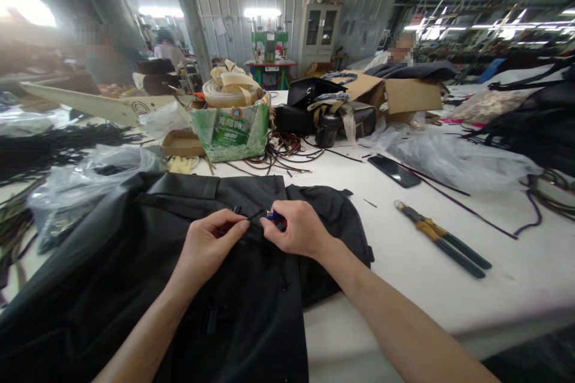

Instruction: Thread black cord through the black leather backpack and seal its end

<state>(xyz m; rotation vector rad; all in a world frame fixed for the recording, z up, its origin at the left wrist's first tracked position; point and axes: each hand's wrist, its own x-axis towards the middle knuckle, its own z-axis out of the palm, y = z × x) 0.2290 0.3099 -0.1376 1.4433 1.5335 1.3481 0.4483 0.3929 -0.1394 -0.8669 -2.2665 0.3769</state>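
A large piece of black, leather-like material with buckles and small fittings is spread over the near left of the table. Above it, my left hand pinches a thin black cord between thumb and fingers. A dark fitting shows just behind those fingertips. My right hand is closed around a blue lighter, its metal top pointing toward the cord's end. Whether a flame burns there I cannot tell. Both hands are close together, with a small gap between them.
On the white table at right lie pliers and a phone. Farther back stand a green box with rolled tape, a dark cup and an open carton. Plastic bags and cords surround them. People sit beyond.
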